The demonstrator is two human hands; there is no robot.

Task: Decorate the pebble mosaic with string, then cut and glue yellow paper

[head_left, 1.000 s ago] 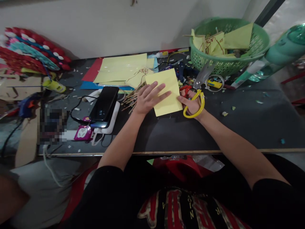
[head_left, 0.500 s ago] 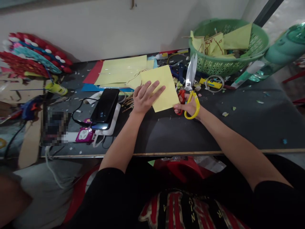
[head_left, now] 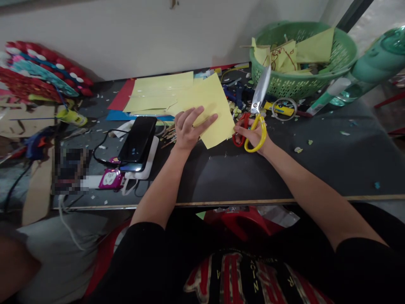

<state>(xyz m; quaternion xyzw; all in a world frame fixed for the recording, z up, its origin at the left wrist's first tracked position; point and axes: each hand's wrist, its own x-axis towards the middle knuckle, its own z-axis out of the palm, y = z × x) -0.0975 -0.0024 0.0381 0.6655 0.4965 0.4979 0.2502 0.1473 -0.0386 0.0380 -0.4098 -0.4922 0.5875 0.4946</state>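
A sheet of yellow paper (head_left: 218,109) is held tilted over the dark table. My left hand (head_left: 189,128) grips its lower left part, with fingers across the front; what lies behind the sheet is hidden. My right hand (head_left: 256,131) holds scissors (head_left: 260,95) with one red and one yellow handle loop. Their metal blades point up and away, closed together, apart from the sheet. The right fingertips touch the sheet's lower right edge. Behind my left hand lie more yellow sheets (head_left: 161,90), over red card (head_left: 122,93) and blue card (head_left: 117,115).
A green basket (head_left: 297,88) with paper scraps stands back right, beside a green bottle (head_left: 370,69). A yellow cutter (head_left: 280,109) and tape ring lie before it. Phones (head_left: 138,139) and a power strip sit left, with a glue gun (head_left: 39,143) farther left. Someone's arm shows lower left.
The yellow sheet has turned slightly, its top corner shifting left and up. The scissor blades, a little apart before, have come together and lean more to the right.
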